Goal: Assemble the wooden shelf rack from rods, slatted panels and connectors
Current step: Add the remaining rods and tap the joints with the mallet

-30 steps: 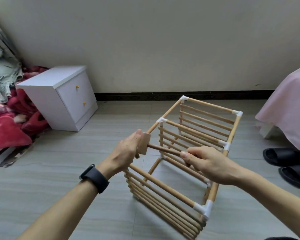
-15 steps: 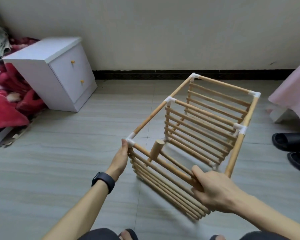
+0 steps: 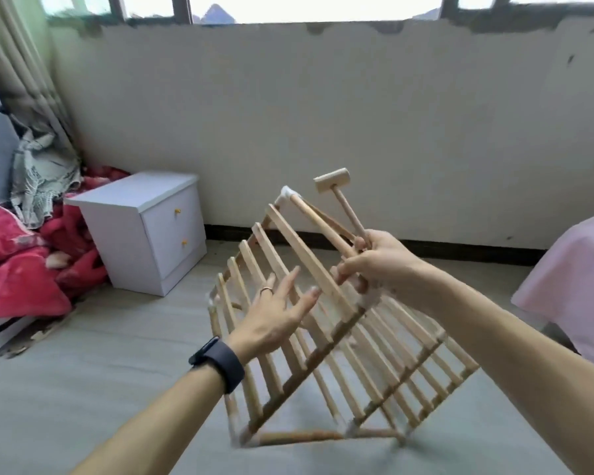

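The wooden shelf rack (image 3: 326,358), built of rods, slatted panels and white corner connectors, is tipped up on one edge on the floor. My right hand (image 3: 378,262) grips its top rod together with the handle of a small wooden mallet (image 3: 340,197), whose head points up and left. My left hand (image 3: 278,313) is spread with straight fingers against the upper slatted panel. A white connector (image 3: 287,193) caps the rack's highest corner.
A white two-drawer nightstand (image 3: 151,231) stands at the left by the wall, with red bedding (image 3: 21,265) beside it. A pink cloth-covered edge (image 3: 576,289) is at the right. Grey floor (image 3: 83,378) lies in front of the rack.
The rack has been rotated and tipped up onto an edge. My right hand rose with the mallet and top rod. My left hand let go of the corner and spread over the slats.
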